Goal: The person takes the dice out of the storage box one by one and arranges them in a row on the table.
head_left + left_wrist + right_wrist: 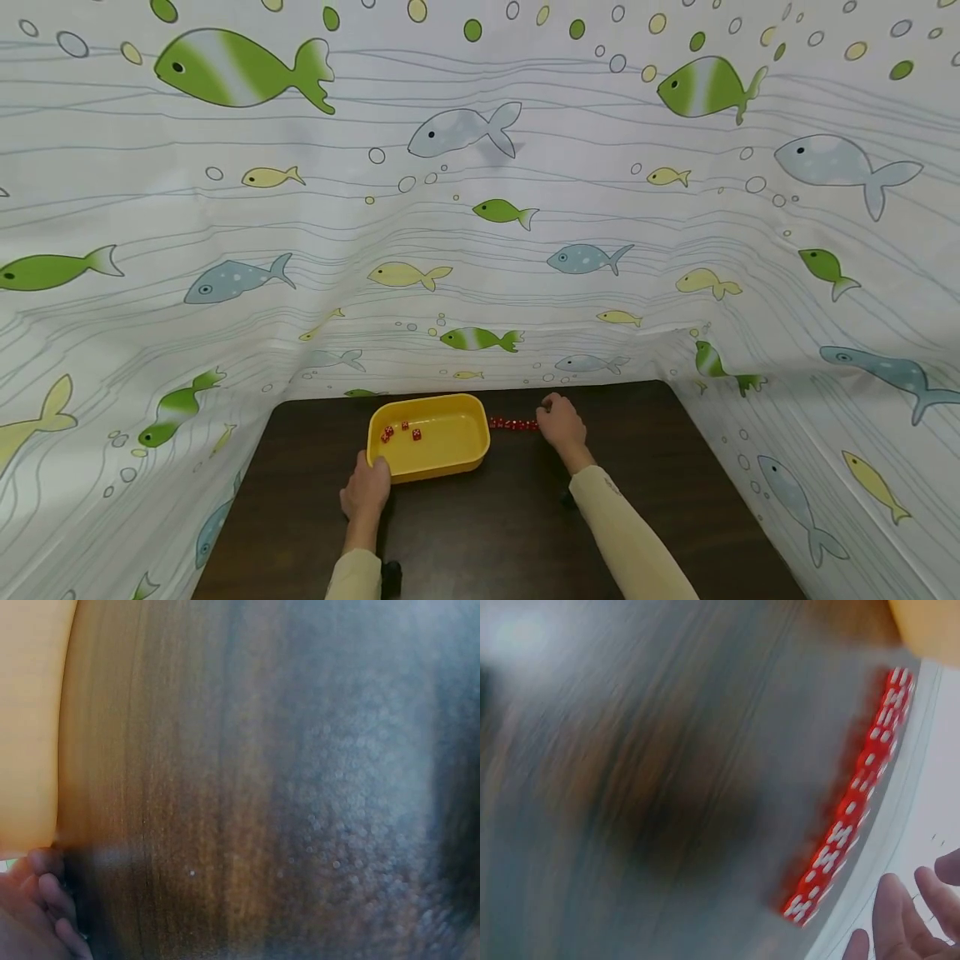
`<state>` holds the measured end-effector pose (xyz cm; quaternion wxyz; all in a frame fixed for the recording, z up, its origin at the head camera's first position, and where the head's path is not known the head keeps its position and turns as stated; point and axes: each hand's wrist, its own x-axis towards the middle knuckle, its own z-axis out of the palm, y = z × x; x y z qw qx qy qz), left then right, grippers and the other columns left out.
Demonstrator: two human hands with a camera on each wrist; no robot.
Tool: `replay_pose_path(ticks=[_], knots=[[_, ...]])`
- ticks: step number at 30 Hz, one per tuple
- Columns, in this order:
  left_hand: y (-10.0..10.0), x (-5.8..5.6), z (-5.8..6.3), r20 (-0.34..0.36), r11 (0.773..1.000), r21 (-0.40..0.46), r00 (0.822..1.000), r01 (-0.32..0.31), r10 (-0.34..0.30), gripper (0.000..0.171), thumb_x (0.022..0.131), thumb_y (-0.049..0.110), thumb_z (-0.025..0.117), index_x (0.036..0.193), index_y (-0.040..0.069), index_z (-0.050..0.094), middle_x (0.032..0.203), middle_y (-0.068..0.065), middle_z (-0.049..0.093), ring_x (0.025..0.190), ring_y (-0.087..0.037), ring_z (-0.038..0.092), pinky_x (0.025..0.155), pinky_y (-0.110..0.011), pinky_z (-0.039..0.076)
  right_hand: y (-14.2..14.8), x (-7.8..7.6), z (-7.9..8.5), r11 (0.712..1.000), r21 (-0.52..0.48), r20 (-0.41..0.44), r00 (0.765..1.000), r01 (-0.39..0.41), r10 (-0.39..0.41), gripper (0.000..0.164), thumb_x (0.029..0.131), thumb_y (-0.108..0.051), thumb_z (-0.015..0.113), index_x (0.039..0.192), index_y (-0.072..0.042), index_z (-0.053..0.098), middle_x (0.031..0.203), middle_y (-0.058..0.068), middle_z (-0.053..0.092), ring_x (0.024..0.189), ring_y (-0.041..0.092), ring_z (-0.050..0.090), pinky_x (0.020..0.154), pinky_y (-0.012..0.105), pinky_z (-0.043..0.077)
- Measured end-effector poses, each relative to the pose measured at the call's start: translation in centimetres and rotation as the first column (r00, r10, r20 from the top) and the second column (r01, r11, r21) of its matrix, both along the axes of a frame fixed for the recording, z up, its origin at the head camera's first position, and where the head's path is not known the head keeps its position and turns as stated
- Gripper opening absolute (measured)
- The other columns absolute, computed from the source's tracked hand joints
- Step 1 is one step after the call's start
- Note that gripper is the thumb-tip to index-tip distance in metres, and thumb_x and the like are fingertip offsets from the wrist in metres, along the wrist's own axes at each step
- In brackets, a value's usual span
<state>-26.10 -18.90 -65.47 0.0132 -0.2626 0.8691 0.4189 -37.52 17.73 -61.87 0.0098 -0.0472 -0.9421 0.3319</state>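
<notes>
My left hand point(367, 487) grips the near left corner of a yellow plastic tray point(472, 464), its thumb over the rim. In the left wrist view the curled fingers point(56, 896) lie against the tray's outer wall point(30, 735). Several red dice point(416, 434) lie loose in the tray's left part. To the right of the tray, a straight row of red dice point(513, 424) with white pips stands on the table. My right hand point(562, 423) is at the row's right end. In the right wrist view its loosely bent fingers point(889, 915) are apart from the row, with nothing visible between them.
The dark brown wooden table point(495, 533) ends at a white cloth point(480, 300) printed with fish, which hangs behind it and along both sides. The tray's edge stands close to the row's left end.
</notes>
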Motion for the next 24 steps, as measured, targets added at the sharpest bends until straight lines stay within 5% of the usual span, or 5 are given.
replay_pose_path(ticks=[4,8,15,24], knots=[[0.0,0.0,0.0,-0.003,1.000,-0.004,1.000,0.000,0.000,0.061,0.105,0.030,0.027,0.155,-0.005,0.036,0.129,-0.031,0.061,0.100,-0.042,0.058,0.103,-0.064,0.035,-2.6,0.2,0.5,1.000,0.011,-0.087,0.996,-0.018,0.019,0.031,0.105,-0.026,0.060,0.128,-0.010,0.072,0.121,0.010,0.073,0.090,0.026,0.068,0.089,0.057,0.052],[0.0,0.0,0.0,0.003,1.000,-0.007,1.000,0.004,-0.004,0.060,0.105,0.030,0.027,0.153,-0.004,0.037,0.127,-0.031,0.062,0.099,-0.042,0.058,0.102,-0.064,0.036,-5.7,0.8,1.0,1.000,0.025,-0.181,0.983,-0.017,0.021,0.022,0.102,-0.024,0.067,0.118,-0.011,0.076,0.112,0.007,0.075,0.098,0.027,0.068,0.105,0.062,0.039],[-0.1,0.1,-0.3,-0.001,1.000,-0.026,1.000,-0.005,0.005,0.060,0.105,0.029,0.027,0.153,-0.004,0.039,0.128,-0.032,0.063,0.100,-0.043,0.061,0.100,-0.065,0.037,-11.9,2.2,0.5,0.991,0.087,-0.278,0.953,-0.103,0.124,0.013,0.101,-0.021,0.070,0.111,-0.017,0.078,0.103,0.001,0.074,0.096,0.022,0.064,0.096,0.055,0.034],[0.1,0.0,-0.4,-0.012,1.000,-0.024,1.000,-0.013,0.013,0.060,0.104,0.030,0.028,0.153,-0.003,0.040,0.127,-0.031,0.064,0.098,-0.042,0.060,0.099,-0.063,0.038,-18.3,3.8,0.2,0.937,0.179,-0.203,0.920,-0.301,0.335,0.023,0.102,-0.023,0.069,0.123,-0.019,0.077,0.122,-0.002,0.077,0.116,0.021,0.068,0.107,0.057,0.043]])
